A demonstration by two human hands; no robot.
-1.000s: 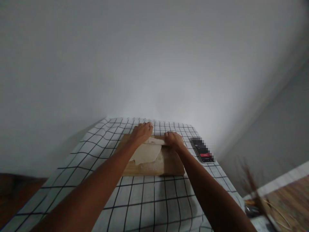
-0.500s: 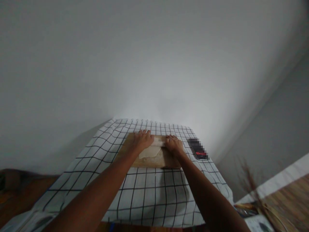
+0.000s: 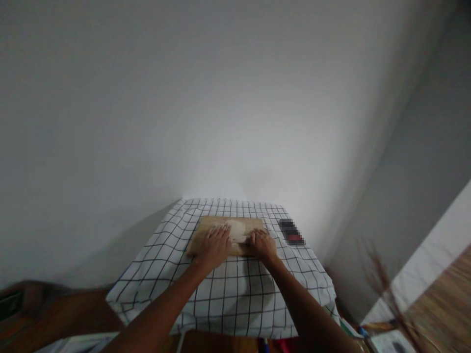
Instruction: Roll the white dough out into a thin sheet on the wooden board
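A wooden board (image 3: 198, 238) lies on the checked cloth, with a flat pale sheet of dough (image 3: 237, 227) on it. Across the near part of the dough runs a light rolling pin (image 3: 240, 239), showing only between my two hands. My left hand (image 3: 217, 242) rests palm down over the pin's left part, its fingers stretched forward beside the dough. At the other end, my right hand (image 3: 262, 242) is closed, fingers bent over the pin. Both ends of the pin are hidden under my hands.
A phone (image 3: 291, 232), partly pixelated, lies on the checked tablecloth (image 3: 228, 289) right of the board. A pale wall (image 3: 235, 122) rises behind the table. Thin dry stems (image 3: 382, 279) stand at the lower right, beside a wooden floor (image 3: 449, 289).
Both hands have drawn the rolling pin from the board's far side towards me, uncovering dough beyond it. My left fingers are now straighter. The camera view has also shifted.
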